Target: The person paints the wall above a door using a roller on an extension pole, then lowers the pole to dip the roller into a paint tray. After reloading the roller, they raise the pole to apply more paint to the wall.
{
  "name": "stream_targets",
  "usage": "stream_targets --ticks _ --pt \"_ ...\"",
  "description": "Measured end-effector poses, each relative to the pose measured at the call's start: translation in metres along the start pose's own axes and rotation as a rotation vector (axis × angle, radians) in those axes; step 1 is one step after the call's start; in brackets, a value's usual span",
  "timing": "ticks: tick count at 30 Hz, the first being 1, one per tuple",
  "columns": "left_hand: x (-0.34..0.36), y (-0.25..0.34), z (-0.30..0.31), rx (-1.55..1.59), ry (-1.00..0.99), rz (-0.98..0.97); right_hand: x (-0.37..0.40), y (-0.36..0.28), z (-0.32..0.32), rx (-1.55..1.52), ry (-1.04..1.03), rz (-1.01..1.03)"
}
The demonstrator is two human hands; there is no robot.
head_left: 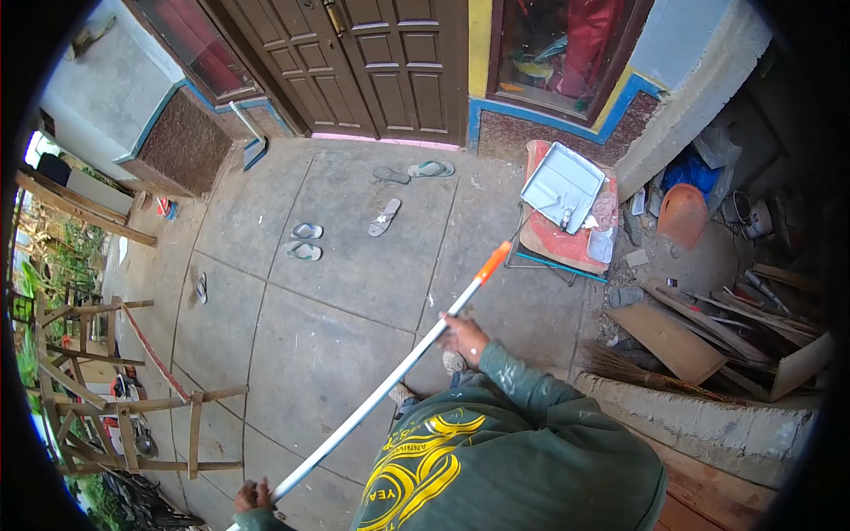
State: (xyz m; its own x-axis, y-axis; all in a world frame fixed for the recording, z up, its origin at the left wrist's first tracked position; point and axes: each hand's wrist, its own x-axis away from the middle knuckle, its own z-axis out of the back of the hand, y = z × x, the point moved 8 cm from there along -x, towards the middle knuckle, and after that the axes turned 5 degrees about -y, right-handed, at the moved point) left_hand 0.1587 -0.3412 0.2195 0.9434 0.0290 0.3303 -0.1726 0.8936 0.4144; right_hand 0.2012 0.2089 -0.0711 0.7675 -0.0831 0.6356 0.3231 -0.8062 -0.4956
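Observation:
A long white pole (372, 398) with an orange end (493, 263) slants across the view from lower left to upper right. My right hand (467, 339) is closed around it below the orange part. Lower down, my left hand (254, 496) has curled fingers at the pole near the bottom edge; its grip is partly hidden. The orange end points toward a chair with a worn red seat (540, 237). On that seat lies a pale paint tray (564, 181), with small items and a crumpled cloth (605, 212) beside it.
Several sandals, including a grey one (384, 218), lie on the concrete floor (336, 345). A wooden frame (159, 403) stands left. Boards (668, 341) and an orange plastic piece (683, 217) are at right. Brown double doors (354, 66) stand shut ahead; a dustpan-like tool (254, 150) leans near them.

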Motion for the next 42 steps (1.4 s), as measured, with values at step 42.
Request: stream_targets --ticks 42 --pt "-0.01 -0.101 -0.044 0.046 -0.067 0.137 -0.006 0.053 0.001 0.081 0.218 0.056"
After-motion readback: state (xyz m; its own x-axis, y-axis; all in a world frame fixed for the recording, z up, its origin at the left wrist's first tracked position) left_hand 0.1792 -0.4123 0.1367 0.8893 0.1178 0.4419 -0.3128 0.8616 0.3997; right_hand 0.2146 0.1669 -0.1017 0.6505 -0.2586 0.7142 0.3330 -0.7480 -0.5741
